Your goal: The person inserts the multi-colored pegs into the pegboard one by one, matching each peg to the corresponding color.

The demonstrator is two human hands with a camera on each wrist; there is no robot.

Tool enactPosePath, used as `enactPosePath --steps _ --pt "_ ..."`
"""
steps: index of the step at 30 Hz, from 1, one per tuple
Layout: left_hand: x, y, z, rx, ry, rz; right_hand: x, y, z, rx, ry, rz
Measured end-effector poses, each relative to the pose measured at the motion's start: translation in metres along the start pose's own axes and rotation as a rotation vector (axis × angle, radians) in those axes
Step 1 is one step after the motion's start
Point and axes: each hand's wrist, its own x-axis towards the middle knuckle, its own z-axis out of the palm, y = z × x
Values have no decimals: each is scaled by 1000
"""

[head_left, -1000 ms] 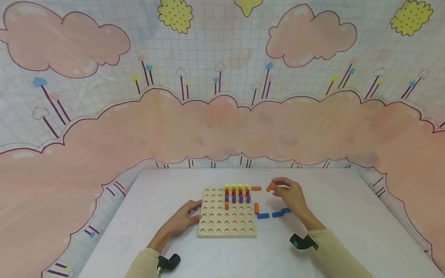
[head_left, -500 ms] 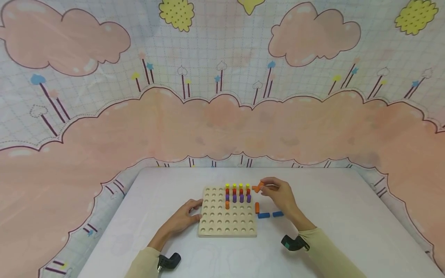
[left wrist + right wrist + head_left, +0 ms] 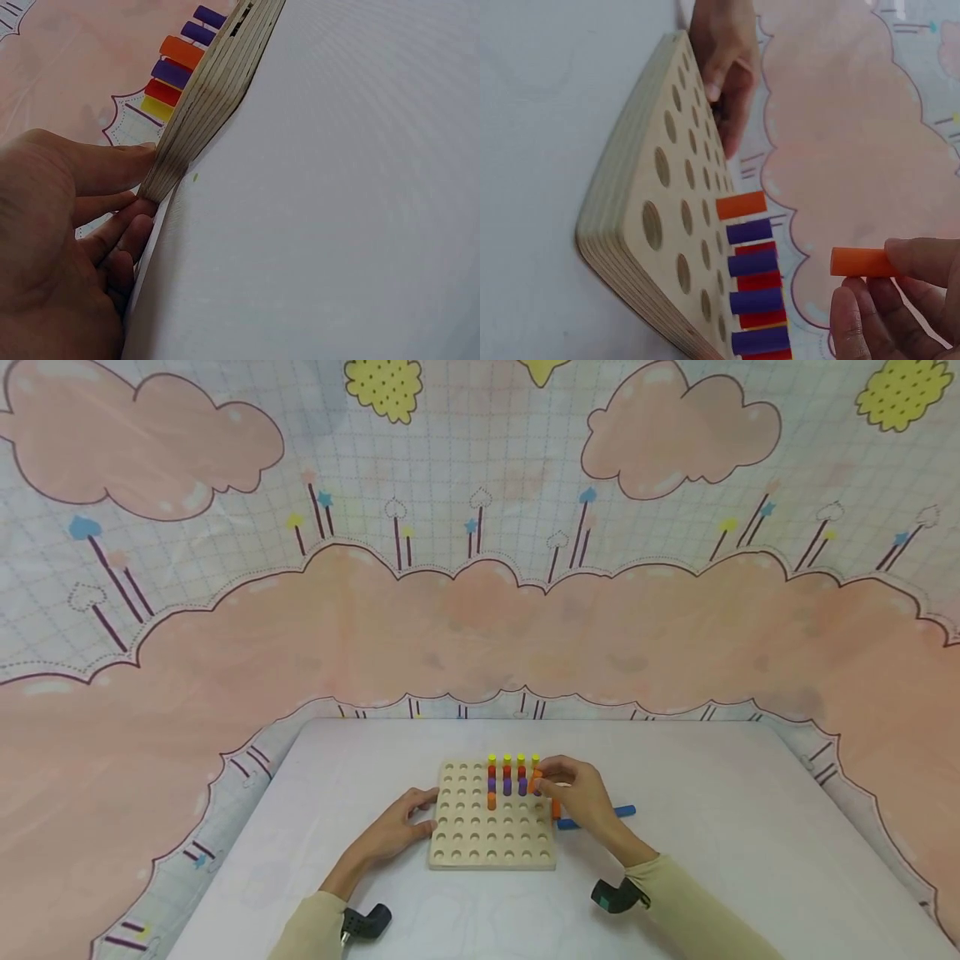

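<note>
My right hand [image 3: 576,793] pinches an orange peg [image 3: 859,262] between thumb and fingers. It hovers by the right side of a square wooden pegboard [image 3: 492,866], and the peg overlaps the right end of the purple row in the head view. Upright in the board stand rows of yellow pegs [image 3: 507,760], red pegs [image 3: 507,772] and purple pegs [image 3: 507,787], plus one orange peg [image 3: 491,802] in front of them. My left hand [image 3: 396,820] touches the board's left edge, thumb and index finger apart; its other fingers are bent beside the edge in the left wrist view.
Right of the board lie a loose orange peg [image 3: 556,810] and blue pegs [image 3: 625,811], partly covered by my right hand and forearm. A white table [image 3: 720,810] carries everything, with a cloud-patterned cloth [image 3: 480,635] behind. Each wrist wears a black camera [image 3: 617,896].
My right hand has carried the orange peg left, from beyond the board to over its right side. A loose orange peg near the far corner is now hidden behind it. The left hand stays put.
</note>
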Motion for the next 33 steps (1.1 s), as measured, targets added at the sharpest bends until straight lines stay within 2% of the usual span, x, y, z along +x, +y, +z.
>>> enactPosePath --steps 6,11,20,33 --pt "-4 0 2 9 -2 -30 -1 3 13 -26 -1 -44" --pt "-3 0 1 14 14 -20 1 3 23 -43 -9 -67" --pt "1 1 0 2 15 -27 3 4 37 -58 -42 -28" --pt "1 1 1 -14 8 -27 4 10 47 -67 -63 1"
